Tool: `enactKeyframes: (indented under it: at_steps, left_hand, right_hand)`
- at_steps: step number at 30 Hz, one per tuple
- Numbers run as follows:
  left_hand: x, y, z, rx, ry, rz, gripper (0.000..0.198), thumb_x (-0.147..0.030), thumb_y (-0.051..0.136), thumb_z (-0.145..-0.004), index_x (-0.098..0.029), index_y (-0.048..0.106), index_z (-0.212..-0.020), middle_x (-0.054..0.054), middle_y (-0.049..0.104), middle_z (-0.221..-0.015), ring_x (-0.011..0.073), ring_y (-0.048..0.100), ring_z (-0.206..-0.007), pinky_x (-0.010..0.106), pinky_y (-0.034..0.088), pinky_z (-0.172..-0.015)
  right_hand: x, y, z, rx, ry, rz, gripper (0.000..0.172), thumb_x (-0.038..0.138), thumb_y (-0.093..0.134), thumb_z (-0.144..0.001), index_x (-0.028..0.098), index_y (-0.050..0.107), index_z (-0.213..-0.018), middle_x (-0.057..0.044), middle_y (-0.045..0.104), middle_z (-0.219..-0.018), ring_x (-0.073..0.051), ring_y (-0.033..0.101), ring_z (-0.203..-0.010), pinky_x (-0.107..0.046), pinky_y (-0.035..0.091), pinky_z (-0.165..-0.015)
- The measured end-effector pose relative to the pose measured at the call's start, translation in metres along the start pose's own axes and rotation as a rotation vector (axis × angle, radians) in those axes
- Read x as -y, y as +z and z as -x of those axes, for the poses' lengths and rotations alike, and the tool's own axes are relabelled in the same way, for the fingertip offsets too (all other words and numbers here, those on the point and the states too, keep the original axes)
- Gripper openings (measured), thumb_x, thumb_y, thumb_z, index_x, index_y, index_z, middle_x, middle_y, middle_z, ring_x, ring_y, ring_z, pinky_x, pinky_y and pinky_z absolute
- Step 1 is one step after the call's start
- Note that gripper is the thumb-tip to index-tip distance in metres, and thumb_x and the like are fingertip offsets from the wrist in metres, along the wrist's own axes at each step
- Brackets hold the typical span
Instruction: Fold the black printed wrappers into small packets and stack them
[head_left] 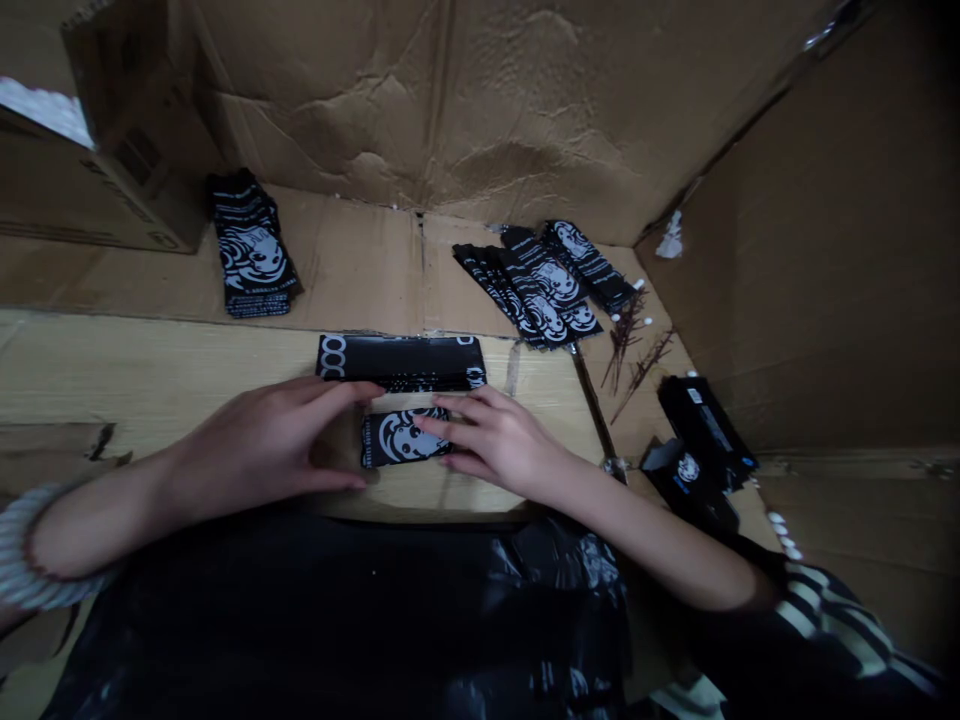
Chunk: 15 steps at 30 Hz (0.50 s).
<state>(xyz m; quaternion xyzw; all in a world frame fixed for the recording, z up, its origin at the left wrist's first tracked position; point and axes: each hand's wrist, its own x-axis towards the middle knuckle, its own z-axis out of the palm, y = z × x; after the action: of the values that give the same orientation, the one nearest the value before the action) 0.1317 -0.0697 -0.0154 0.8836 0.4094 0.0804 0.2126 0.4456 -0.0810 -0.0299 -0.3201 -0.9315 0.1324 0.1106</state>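
A black packet printed with a white cartoon face (401, 438) lies flat on a pale wooden board (187, 365). The fingers of my right hand (499, 437) rest on its right part. My left hand (274, 440) is spread just left of the packet, with its fingertips close to the packet's left end. Directly beyond the packet lies a stack of long black strips with white markings (401, 362), and the packet's far edge is near or under it. Neither hand grips anything.
Cardboard walls (450, 100) rise behind and right. Farther off lie a black printed stack (253, 245), an overlapping pile of packets (536, 285), thin brown sticks with white tips (630, 350) and black boxes (705, 430). A black plastic bag (337, 620) lies below my arms.
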Motion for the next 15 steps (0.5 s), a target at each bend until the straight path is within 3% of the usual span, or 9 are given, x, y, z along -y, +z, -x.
enactKeyframes:
  at_steps: [3,6,11,15]
  left_hand:
    - [-0.001,0.008,-0.006,-0.024,0.107,-0.084,0.045,-0.045,0.071,-0.093,-0.027,0.064,-0.133,0.006,0.076,-0.127,0.0291,0.072,-0.114,0.041,0.057,-0.094]
    - [0.002,0.013,-0.011,-0.093,0.224,-0.134,0.030,-0.049,0.070,-0.094,-0.025,0.073,-0.112,0.006,0.079,-0.113,0.0278,0.074,-0.101,0.039,0.056,-0.085]
    - [0.003,0.015,-0.013,-0.163,0.320,-0.163,0.043,-0.064,0.062,-0.097,-0.024,0.074,-0.107,0.007,0.079,-0.112,0.0280,0.073,-0.100,0.040,0.055,-0.086]
    - [0.002,0.015,-0.013,-0.183,0.353,-0.189,0.033,-0.047,0.051,-0.107,-0.024,0.074,-0.101,0.005,0.080,-0.113,0.0247,0.073,-0.100,0.038,0.054,-0.089]
  right_hand:
    - [-0.001,0.003,-0.001,0.008,-0.014,0.022,0.041,0.033,0.064,-0.104,0.020,0.069,-0.143,-0.016,0.070,-0.144,-0.031,0.067,-0.129,-0.050,0.057,-0.106]
    - [-0.001,0.005,0.002,-0.020,-0.024,0.074,0.043,0.036,0.063,-0.105,0.019,0.069,-0.143,-0.016,0.068,-0.148,-0.031,0.068,-0.127,-0.049,0.058,-0.105]
    - [-0.001,0.005,0.008,-0.117,-0.142,0.160,0.037,0.030,0.055,-0.108,0.017,0.071,-0.140,-0.009,0.071,-0.145,-0.029,0.067,-0.131,-0.047,0.057,-0.109]
    - [0.000,0.005,0.013,0.006,-0.108,0.191,0.041,0.029,0.052,-0.110,0.019,0.062,-0.149,-0.008,0.065,-0.152,-0.030,0.055,-0.147,-0.052,0.052,-0.114]
